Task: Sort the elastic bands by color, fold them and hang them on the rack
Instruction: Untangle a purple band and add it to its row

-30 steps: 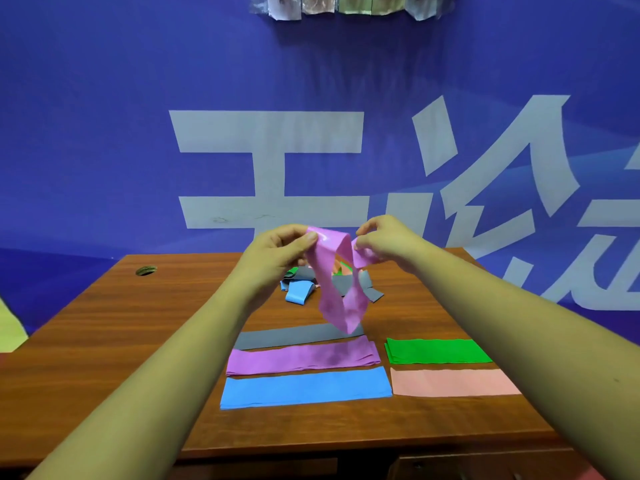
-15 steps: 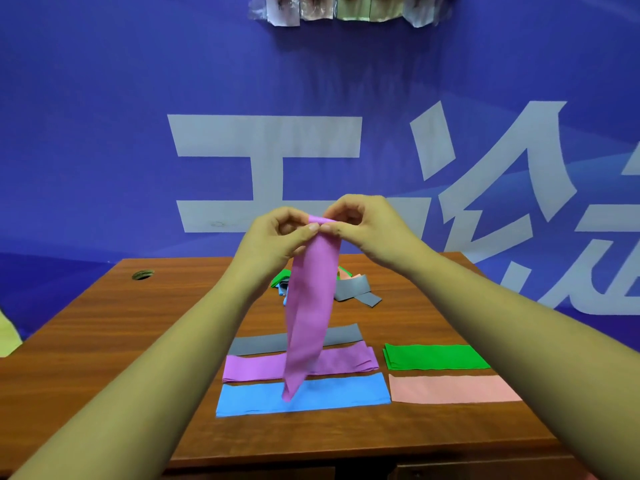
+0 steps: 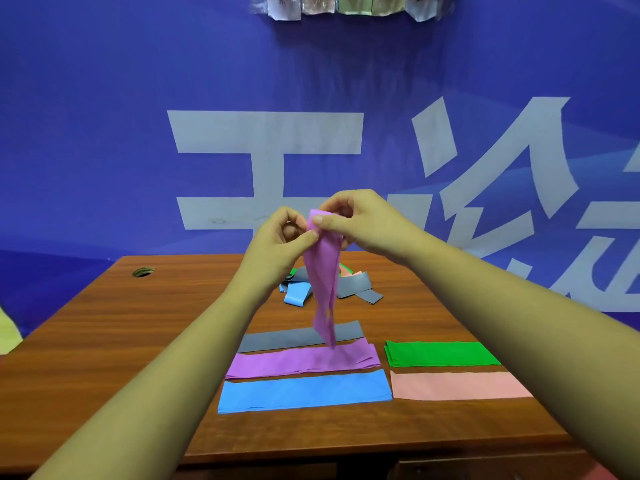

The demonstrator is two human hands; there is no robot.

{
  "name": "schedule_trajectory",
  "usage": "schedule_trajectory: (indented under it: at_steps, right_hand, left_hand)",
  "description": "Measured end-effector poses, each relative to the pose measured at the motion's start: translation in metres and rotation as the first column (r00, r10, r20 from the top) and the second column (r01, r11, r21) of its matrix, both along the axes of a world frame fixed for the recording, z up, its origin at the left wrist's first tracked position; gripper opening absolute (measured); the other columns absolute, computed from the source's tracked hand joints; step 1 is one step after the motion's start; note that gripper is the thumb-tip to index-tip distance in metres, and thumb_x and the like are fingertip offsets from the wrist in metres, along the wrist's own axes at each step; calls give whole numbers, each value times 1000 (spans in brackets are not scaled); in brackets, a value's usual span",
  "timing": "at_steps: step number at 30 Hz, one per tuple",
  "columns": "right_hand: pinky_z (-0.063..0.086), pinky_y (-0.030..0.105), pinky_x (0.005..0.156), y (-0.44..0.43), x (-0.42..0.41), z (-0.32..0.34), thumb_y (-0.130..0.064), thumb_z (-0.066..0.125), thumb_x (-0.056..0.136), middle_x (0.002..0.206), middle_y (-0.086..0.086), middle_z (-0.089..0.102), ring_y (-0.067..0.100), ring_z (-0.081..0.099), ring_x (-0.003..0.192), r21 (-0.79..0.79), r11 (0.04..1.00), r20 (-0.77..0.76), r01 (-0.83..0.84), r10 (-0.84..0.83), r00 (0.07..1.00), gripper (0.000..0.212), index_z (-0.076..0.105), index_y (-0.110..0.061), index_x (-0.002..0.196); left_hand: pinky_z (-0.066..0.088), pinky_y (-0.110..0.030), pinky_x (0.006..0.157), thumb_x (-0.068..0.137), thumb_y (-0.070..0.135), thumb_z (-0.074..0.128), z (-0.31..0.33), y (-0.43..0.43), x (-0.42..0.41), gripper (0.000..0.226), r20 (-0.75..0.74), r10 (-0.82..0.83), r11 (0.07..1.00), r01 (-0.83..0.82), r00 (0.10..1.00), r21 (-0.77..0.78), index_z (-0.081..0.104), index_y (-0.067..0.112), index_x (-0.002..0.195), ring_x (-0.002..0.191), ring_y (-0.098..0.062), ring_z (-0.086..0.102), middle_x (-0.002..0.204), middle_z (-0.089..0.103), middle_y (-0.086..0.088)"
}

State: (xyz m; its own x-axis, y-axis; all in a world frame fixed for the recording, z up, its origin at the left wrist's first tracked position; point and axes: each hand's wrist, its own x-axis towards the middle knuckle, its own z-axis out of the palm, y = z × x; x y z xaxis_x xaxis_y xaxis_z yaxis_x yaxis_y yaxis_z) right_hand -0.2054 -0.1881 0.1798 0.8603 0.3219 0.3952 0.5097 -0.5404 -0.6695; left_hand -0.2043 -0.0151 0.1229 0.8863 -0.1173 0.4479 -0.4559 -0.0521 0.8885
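Note:
A purple elastic band (image 3: 325,278) hangs doubled in the air above the table. My left hand (image 3: 280,244) and my right hand (image 3: 360,223) pinch its top end together, thumbs nearly touching. Under it lie flat folded bands in rows: grey (image 3: 277,339), purple (image 3: 298,362), blue (image 3: 304,391), green (image 3: 440,353) and pink (image 3: 460,384). Behind the hanging band sits a loose heap of unsorted bands (image 3: 353,287) with grey, blue, green and pink pieces. No rack is in view.
The wooden table (image 3: 138,341) has a cable hole (image 3: 143,271) at its far left. A blue wall with large pale characters (image 3: 263,140) rises right behind it. Papers (image 3: 346,5) hang at the top of the wall.
The purple band went from an open loop between my spread hands to a doubled strip. My hands came together and rose slightly, and its lower end has lifted higher above the sorted rows.

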Motion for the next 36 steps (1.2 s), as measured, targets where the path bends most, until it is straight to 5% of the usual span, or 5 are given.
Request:
schedule_trajectory:
  at_steps: [5,10,14,27,36]
  right_hand:
    - [57,46,67,-1,5,5,-22,67,91,80,12,71,20,63,65,-53,997,36,58,-56,998,17,71,-6,92]
    - [56,32,55,-8,20,11,-21,65,92,76,6,67,17,59,60,75,976,-2,205,-205,979,18,70,-4,89]
    - [55,28,56,-26,35,3,-21,65,92,81,8,64,18,59,65,196,919,-137,341,-319,938,22,71,0,91]
    - [58,40,66,-65,52,-71,-19,63,94,93,15,68,25,60,63,198,800,-357,566,-478,802,22,69,1,88]
    - [38,20,39,-60,36,-158,-9,70,86,67,10,58,12,49,40,194,782,-572,592,-400,716,14,64,-10,73]
  left_hand:
    - [49,-40,79,76,30,76,-17,-6,-2,44,-238,-163,986,148,957,-76,56,14,111,84,-25,66,91,73,-14]
    - [51,-30,70,81,18,69,-51,0,-9,16,-429,-372,924,372,823,-88,75,14,95,71,-20,61,82,69,-6]
    - [54,-31,71,79,15,71,-74,15,-12,34,-526,-391,919,354,755,-175,66,3,110,69,-20,62,80,66,-10]
    - [56,-23,62,85,12,72,-125,80,-12,22,-677,-165,983,175,718,-54,69,1,104,66,-18,64,82,69,-13]
    - [43,-19,45,92,7,63,-159,114,-13,6,-667,184,983,-148,722,111,62,11,97,51,-12,55,71,59,-9]
